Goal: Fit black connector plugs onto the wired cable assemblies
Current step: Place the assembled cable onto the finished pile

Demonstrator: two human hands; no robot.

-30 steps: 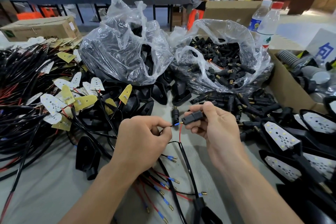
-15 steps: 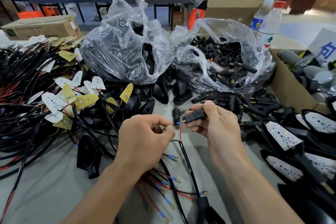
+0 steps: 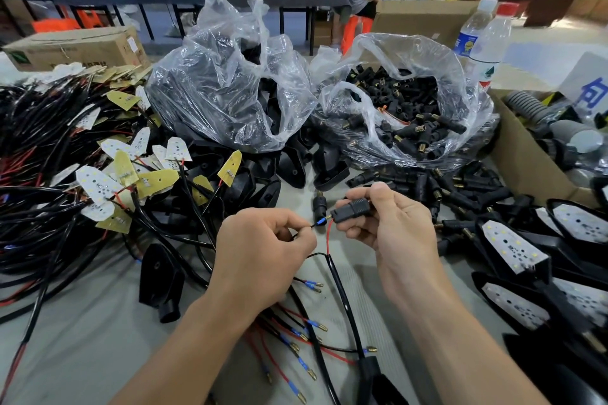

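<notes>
Head view: my right hand keeps a narrow grip curled round a black connector plug, held above the worktop in front of the open plastic bag of plugs. My left hand pinches a thin black wire just behind its blue-sleeved terminal, whose tip sits at the plug's mouth. A red wire reaches the same end.

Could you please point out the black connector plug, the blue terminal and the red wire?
black connector plug [image 3: 348,210]: head view, middle of its body.
blue terminal [image 3: 318,223]: head view, its blue sleeve.
red wire [image 3: 328,237]: head view, mid-length below the plug.
</notes>
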